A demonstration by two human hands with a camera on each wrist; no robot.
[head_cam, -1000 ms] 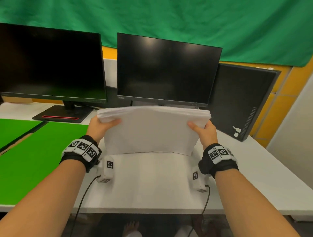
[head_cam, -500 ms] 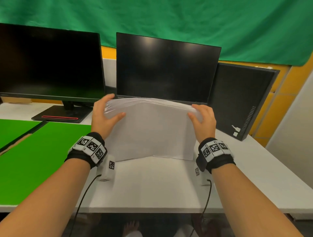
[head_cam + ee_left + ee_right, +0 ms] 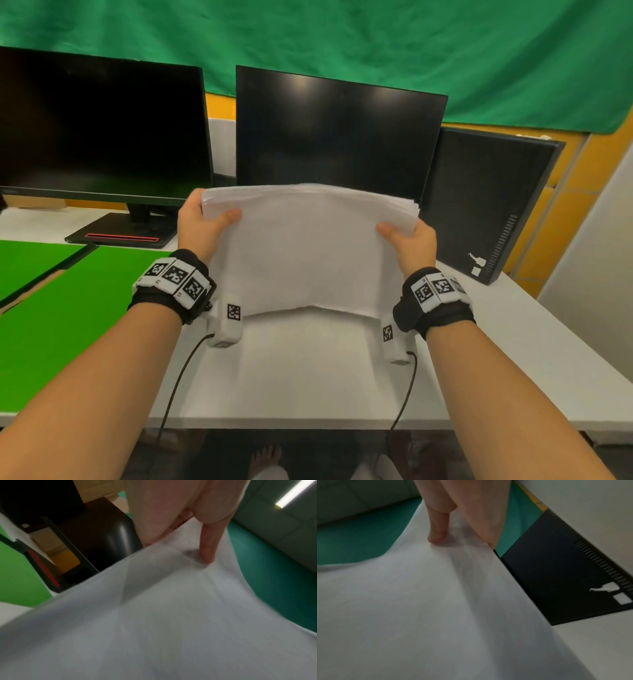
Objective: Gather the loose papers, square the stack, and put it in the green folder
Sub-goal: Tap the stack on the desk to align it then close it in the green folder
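Squaring the gathered stack [image 3: 308, 246], we pinch it in left hand [image 3: 198, 226] and right hand [image 3: 411, 240] (green folder [image 3: 68, 308], left, awaits).

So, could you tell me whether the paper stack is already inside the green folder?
No, both hands hold the paper stack upright on the desk, beside the green folder.

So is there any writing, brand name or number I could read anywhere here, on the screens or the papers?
None can be read.
Left screen: a small logo on its bottom edge, too small to read.
Computer case: white stickers, blurred, no words legible.
Wrist bands: black-and-white square code patterns only, no letters.
Stack of papers: the facing sheet looks blank.
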